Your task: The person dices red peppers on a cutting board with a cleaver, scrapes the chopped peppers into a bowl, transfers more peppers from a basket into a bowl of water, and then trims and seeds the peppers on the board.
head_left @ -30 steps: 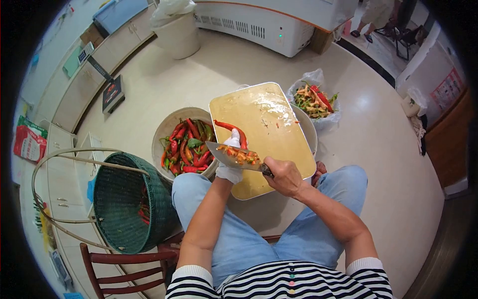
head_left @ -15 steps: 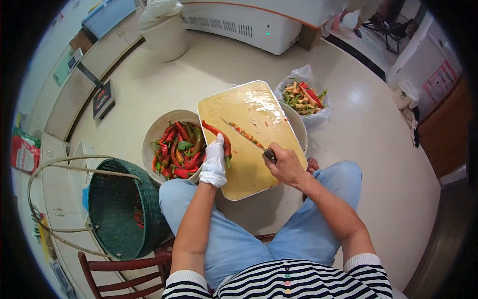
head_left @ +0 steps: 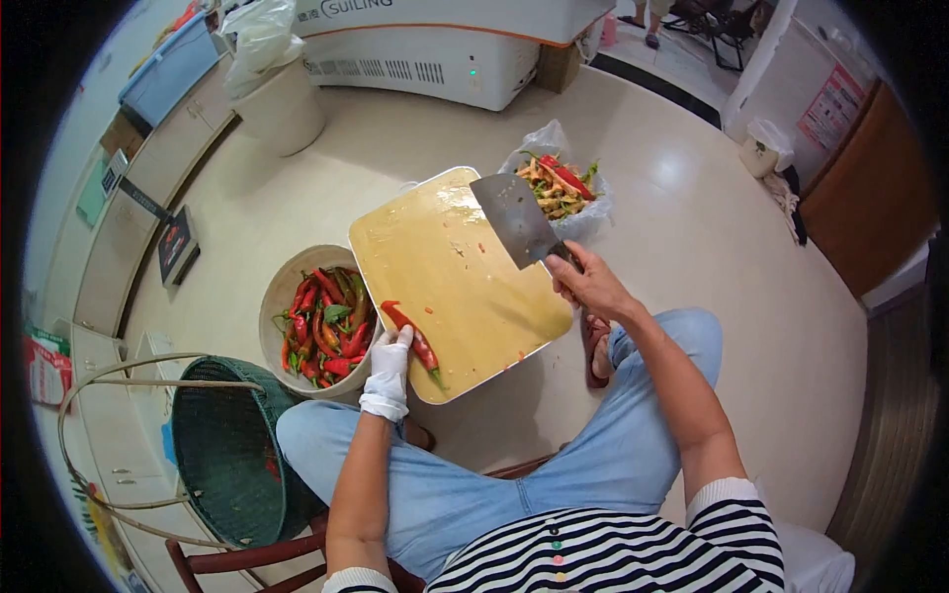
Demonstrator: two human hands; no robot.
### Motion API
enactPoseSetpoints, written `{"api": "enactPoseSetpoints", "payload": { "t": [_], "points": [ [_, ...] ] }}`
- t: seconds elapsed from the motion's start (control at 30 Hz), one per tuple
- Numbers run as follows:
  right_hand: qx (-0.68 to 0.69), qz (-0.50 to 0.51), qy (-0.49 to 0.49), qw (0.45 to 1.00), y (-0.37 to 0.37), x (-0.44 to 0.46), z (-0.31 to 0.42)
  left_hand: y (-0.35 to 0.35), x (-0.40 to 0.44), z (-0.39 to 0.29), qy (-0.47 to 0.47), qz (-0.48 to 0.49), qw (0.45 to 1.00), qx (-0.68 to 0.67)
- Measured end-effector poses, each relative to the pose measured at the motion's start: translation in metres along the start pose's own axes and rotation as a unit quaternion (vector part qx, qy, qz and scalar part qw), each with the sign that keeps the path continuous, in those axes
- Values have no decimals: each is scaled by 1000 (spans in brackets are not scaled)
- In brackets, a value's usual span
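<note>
My left hand (head_left: 389,358), in a thin white glove, is closed on a long red chili pepper (head_left: 423,354) at the lower left edge of the yellow cutting board (head_left: 465,316). The pepper's green stem end points toward me. In my right hand (head_left: 597,289) is the black handle of a cleaver (head_left: 514,217). Its broad blade faces up over the board's far right corner, with small specks on it. A few red and orange bits lie scattered on the wet board. Beneath the board, its support is mostly hidden.
Left of the board stands a white bucket (head_left: 269,306) full of red chili peppers (head_left: 331,331). A plastic-lined container (head_left: 593,212) beyond the board holds chopped pieces and a red pepper. A green basket (head_left: 222,465) tilts by my left knee. A black scale (head_left: 178,247) sits farther left.
The cleaver has turned from edge-on to broad side up and moved toward the board's far right. Chopped bits on the blade are mostly gone. The pepper is now lower, at the board's near left.
</note>
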State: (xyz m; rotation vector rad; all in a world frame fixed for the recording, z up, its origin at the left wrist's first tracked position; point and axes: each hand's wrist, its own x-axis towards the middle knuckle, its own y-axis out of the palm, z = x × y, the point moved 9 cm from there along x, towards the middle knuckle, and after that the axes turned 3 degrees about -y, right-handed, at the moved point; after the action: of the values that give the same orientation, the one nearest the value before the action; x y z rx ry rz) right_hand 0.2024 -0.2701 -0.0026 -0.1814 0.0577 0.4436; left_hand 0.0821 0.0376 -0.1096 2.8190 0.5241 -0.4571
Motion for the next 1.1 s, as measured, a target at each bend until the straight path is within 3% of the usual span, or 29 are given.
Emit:
{"api": "enactPoseSetpoints", "payload": {
  "t": [0.07,0.13,0.2,0.3,0.43,0.67,0.73,0.93,1.0,1.07,1.1],
  "points": [
    [-38,-29,-20,999,-16,1,3,10,-5,-9,8,15,1000,-6],
    [-65,-96,77,990,-45,4,-37,-11,5,-3,1,-75,997,33],
    [-54,-122,63,989,-53,3,-54,-32,12,3,-15,-86,992,88],
    [44,-71,180,980,-44,1,-90,-45,0,-18,-2,-85,992,97],
    [-7,3,250,968,-31,-9,-126,-80,-8,-15,1,-120,985,124],
    [-121,47,244,961,-58,-21,-121,-76,-21,-11,-9,-104,987,122],
    [-194,63,192,960,-70,-21,-111,-85,-11,1,-10,-106,985,137],
    [-175,33,313,933,-127,-61,-110,-63,14,17,-11,-56,982,183],
    [-181,41,302,935,-145,-71,-100,-55,30,23,34,-67,983,165],
    [-229,-29,283,931,-164,-76,-80,-52,54,33,69,-60,975,203],
    [-231,-21,280,932,-155,-77,-69,-38,46,23,52,-49,985,159]
  ]
}}
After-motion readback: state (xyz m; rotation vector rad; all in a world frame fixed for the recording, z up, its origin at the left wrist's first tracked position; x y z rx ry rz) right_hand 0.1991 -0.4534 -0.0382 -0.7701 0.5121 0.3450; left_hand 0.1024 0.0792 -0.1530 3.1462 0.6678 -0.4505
